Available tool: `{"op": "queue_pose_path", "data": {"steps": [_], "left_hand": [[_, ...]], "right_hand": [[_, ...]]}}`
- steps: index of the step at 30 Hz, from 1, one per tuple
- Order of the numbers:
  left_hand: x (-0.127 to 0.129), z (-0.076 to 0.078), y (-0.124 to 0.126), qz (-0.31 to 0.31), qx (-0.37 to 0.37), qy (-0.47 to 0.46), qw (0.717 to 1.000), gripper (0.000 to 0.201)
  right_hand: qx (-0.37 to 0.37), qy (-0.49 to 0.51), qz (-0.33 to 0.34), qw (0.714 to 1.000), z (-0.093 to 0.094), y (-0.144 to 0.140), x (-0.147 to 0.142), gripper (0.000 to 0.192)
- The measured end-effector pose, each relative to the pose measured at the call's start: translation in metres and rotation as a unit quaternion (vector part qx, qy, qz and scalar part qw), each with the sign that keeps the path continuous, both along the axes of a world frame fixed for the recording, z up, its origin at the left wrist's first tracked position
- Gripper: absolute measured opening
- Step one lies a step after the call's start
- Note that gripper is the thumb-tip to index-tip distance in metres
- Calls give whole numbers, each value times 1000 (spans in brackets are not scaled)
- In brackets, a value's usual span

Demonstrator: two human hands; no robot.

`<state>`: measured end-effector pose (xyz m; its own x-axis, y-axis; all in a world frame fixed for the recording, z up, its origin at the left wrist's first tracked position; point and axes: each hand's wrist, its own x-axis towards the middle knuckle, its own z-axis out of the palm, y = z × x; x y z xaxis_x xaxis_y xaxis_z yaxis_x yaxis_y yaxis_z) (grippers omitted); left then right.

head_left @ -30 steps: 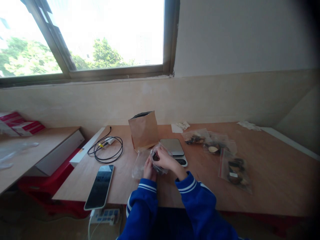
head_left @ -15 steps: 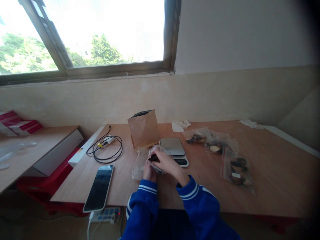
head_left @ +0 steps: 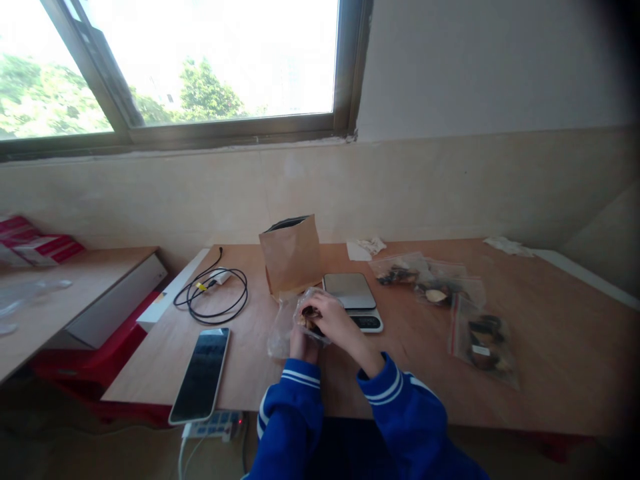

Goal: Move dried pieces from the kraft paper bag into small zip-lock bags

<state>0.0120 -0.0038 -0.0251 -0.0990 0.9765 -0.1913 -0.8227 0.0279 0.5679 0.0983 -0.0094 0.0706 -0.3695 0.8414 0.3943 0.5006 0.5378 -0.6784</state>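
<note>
So on the head cam, both my hands are right in the middle, over the near half of the bench (head_left: 410, 373). My left hand (head_left: 304, 347) has hold of a clear plastic bag (head_left: 284, 333), gripping it from below; most of those fingers are hidden by the plastic. My right hand (head_left: 335, 319) is curled narrow at the bag's mouth, fingertips touching the dark bits (head_left: 309, 313) in there, though honestly I can't tell if they've got one pinched. Bag's in front of the paper bag (head_left: 293, 257), which stands upright with its top open, and just left of the scale (head_left: 350, 292), whose plate is bare. Over on the right there's a bunch of zip bags (head_left: 485, 343) lying flat with dark pieces inside, the nearest one with a little white label on it. Left side has my phone (head_left: 201, 373), screen dark, its near end poking past the bench edge, and behind it a black cable (head_left: 247, 292) in loose loops next to a white plug (head_left: 220, 275). Power strip (head_left: 217, 425) sits below the edge with a tiny red light on. Crumpled tissue (head_left: 373, 245) near the wall, behind the scale. Window's (head_left: 210, 87) super bright, trees outside.
</note>
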Motion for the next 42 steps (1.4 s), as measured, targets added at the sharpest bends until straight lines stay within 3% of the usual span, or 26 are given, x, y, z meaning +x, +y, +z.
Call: {"op": "queue_pose_path", "data": {"steps": [7,13,16,20,24,29,32,37,42], "left_hand": [[-3,20,-8,-77,-54,-36,995,24],[-6,16,-6,-96,-82,-57,990,23],[-6,14,-5,-99,-81,-63,990,24],[-7,9,-4,-104,-74,-82,988,25],[-8,4,-3,-96,-81,-87,988,23],[-7,5,-3,-88,-85,-82,989,25],[-6,10,-3,-108,-75,-87,988,25],[-6,14,-4,-87,-71,-97,989,15],[-8,14,-5,-102,-54,-87,989,12]], "right_hand": [[-45,122,0,991,17,3,8,13],[71,225,-36,971,58,36,14,12],[140,191,-70,969,90,75,6,12],[206,41,-86,974,119,130,-8,15],[195,-66,-105,973,111,157,-9,20],[189,-101,-146,966,94,149,-1,24],[198,-162,-132,958,101,140,2,25],[190,-282,-92,936,115,126,8,23],[217,-268,-57,937,116,116,10,26]]}}
